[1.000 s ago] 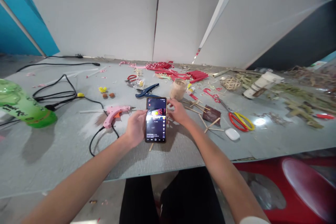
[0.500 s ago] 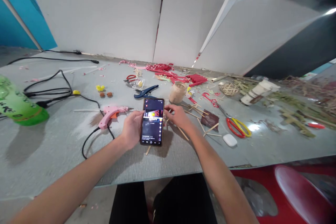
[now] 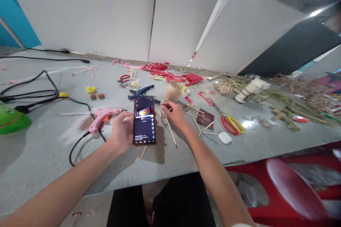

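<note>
Our left fingers [image 3: 124, 115] remain clamped on the left edge of the phone [image 3: 144, 124], screen facing us. Our right fingers [image 3: 168, 106], close to the phone's right edge half a second ago, are now apart from it, curled near wooden sticks [image 3: 172, 133]; we cannot tell whether they grip one. Beyond, a jar [image 3: 173, 91] stands on the surface [image 3: 48, 156].

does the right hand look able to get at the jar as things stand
Probably yes: the right hand is just on the near side of the jar, and nothing visible stands between them.
</note>
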A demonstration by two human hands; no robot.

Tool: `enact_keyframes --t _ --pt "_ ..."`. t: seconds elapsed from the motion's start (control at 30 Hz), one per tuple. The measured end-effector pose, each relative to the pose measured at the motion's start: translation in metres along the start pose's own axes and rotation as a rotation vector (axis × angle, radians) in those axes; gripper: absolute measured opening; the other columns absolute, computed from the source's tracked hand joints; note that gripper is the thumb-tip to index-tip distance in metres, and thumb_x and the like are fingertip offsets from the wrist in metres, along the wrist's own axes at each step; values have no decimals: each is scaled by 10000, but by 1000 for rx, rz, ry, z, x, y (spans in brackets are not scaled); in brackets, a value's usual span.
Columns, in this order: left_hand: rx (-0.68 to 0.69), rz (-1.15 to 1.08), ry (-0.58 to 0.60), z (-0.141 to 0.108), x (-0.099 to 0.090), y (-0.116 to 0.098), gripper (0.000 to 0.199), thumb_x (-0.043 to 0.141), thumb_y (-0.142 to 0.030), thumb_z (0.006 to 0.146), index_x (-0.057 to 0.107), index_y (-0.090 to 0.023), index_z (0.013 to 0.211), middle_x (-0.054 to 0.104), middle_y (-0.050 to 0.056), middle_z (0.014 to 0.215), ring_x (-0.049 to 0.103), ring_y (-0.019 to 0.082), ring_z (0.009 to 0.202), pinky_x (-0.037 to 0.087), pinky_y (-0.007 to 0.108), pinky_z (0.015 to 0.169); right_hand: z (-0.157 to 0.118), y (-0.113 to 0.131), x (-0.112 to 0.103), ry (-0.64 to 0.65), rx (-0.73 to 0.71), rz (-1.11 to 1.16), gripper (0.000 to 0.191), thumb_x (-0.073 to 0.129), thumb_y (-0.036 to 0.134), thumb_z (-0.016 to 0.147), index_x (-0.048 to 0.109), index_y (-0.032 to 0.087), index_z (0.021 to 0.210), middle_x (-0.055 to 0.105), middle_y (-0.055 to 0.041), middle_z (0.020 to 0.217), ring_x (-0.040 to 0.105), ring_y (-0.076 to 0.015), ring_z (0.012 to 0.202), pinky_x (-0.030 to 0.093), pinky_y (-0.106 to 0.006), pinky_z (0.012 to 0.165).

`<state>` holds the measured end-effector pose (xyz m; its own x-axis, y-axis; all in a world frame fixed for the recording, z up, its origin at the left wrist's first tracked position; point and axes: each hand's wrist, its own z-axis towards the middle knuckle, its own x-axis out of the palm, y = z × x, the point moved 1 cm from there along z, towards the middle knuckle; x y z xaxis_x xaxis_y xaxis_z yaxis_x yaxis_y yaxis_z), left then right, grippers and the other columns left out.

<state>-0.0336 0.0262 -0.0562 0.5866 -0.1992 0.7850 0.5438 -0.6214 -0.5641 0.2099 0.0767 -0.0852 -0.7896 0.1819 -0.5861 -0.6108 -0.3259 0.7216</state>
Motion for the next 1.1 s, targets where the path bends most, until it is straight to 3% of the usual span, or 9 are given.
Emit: enact_keyframes --t 0.2,0.4,0.5,0.73,1.1 --pt "60 50 -129 -3 5 -2 580 537 -442 814 643 -144 1301 754 139 1122 697 363 1104 562 488 934 9 -11 -4 -40 58 198 382 630 531 942 725 178 1054 787 -90 964 750 -214 873 590 -302 745" --pt "44 61 -77 -1 2 1 574 553 -443 816 655 -146 1296 751 137 1130 700 352 1094 571 465 916 13 -18 -4 -47 105 293 505 650 645 891 720 182 1080 783 -93 967 754 -220 851 601 -291 662" --pt "20 78 -81 -2 4 1 557 550 -436 804 675 -138 1257 761 147 1080 714 358 1054 580 469 900 11 -17 -4 -58 100 259 445 639 586 923 719 177 1079 781 -88 945 749 -211 840 589 -284 658" --pt "-46 105 -53 -1 4 2 516 534 -407 796 683 -127 1203 769 142 1009 722 362 1039 579 496 911 4 -5 -5 -89 32 44 154 631 271 960 733 187 1040 787 -69 975 743 -194 892 546 -288 780" --pt "-30 154 -58 1 5 4 576 543 -376 770 634 -84 1258 769 194 1049 732 354 973 582 452 833 4 -3 -6 -45 14 -106 142 637 250 962 736 201 1051 788 -44 935 732 -184 833 522 -273 739"
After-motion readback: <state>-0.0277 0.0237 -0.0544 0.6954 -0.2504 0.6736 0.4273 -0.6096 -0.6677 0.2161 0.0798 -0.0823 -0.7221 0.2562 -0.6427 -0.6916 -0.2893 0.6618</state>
